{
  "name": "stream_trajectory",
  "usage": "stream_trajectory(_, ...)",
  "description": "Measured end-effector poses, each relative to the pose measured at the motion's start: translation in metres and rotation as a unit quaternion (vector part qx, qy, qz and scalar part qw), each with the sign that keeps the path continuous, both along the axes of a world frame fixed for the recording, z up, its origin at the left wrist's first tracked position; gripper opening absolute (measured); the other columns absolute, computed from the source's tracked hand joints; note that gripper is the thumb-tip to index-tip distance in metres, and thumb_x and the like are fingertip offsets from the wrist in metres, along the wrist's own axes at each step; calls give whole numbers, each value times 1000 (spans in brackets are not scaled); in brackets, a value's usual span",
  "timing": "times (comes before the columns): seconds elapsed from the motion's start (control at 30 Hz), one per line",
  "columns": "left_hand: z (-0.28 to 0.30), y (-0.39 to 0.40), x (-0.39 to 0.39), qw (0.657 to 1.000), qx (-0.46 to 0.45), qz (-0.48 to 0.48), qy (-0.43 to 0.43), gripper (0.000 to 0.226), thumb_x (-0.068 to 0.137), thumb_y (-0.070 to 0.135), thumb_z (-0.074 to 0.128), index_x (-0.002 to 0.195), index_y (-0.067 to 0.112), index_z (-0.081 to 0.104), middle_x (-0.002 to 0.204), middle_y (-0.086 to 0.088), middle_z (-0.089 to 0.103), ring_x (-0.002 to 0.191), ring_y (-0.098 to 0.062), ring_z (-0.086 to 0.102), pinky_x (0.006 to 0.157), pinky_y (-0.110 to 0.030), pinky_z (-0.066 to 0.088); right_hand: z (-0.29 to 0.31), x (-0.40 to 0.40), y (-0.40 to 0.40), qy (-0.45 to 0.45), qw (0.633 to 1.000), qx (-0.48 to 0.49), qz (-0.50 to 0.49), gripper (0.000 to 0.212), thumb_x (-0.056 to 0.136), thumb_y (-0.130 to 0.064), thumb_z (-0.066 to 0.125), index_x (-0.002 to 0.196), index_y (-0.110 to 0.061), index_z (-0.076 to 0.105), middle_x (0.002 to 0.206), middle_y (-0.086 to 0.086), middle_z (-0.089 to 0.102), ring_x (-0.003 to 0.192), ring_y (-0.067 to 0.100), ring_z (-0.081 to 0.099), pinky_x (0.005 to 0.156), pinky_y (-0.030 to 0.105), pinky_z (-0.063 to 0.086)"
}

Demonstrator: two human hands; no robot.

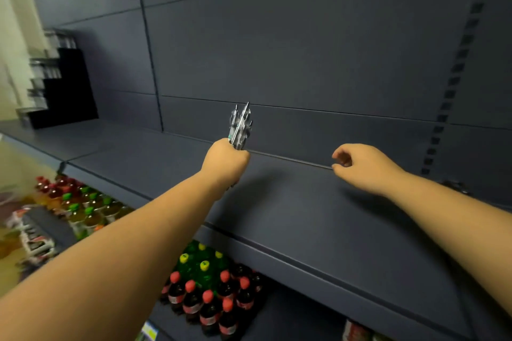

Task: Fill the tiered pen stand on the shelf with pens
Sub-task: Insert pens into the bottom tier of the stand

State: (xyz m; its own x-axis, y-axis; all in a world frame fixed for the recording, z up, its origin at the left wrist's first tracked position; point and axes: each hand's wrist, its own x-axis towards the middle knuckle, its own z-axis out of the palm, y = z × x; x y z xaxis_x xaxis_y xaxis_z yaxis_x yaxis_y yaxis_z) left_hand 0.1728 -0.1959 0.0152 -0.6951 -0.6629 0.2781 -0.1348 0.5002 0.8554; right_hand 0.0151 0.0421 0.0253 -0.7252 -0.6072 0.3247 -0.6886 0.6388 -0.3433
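Note:
My left hand (225,162) is closed around a bundle of several clear pens (240,126), tips pointing up, held over the middle of the dark shelf (291,216). The black tiered pen stand (65,88) sits far left on the shelf against the back panel, with clear pens showing in its blurred steps. It is well to the left of both hands. My right hand (363,167) hovers over the shelf to the right, fingers loosely curled and apart, holding nothing.
Below the shelf's front edge stand bottles with red caps (210,302), yellow caps (203,264) and green caps (83,207). A slotted upright (457,69) runs up the back wall at right. Something metallic (455,185) peeks out behind my right forearm.

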Motion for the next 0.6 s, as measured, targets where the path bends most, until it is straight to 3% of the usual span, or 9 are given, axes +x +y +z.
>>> stream_trajectory(0.37, -2, -238, 149, 991, -3, 130, 32, 11, 76, 13, 52, 77, 15, 41, 66, -12, 45, 56, -24, 45, 49, -36, 39, 13, 96, -258, 10, 997, -16, 74, 27, 92, -25, 65, 117, -17, 68, 108, -1, 68, 101, 20, 62, 88, 29, 47)
stream_trajectory(0.6, -22, -365, 255, 969, -82, 229, -34, 20, 79, 7, 53, 65, 12, 39, 58, -10, 38, 55, -22, 38, 52, -35, 29, -2, 175, -414, 71, 989, 12, 130, 45, 94, -35, 61, 135, -18, 57, 135, 3, 55, 125, 27, 53, 100, 44, 50)
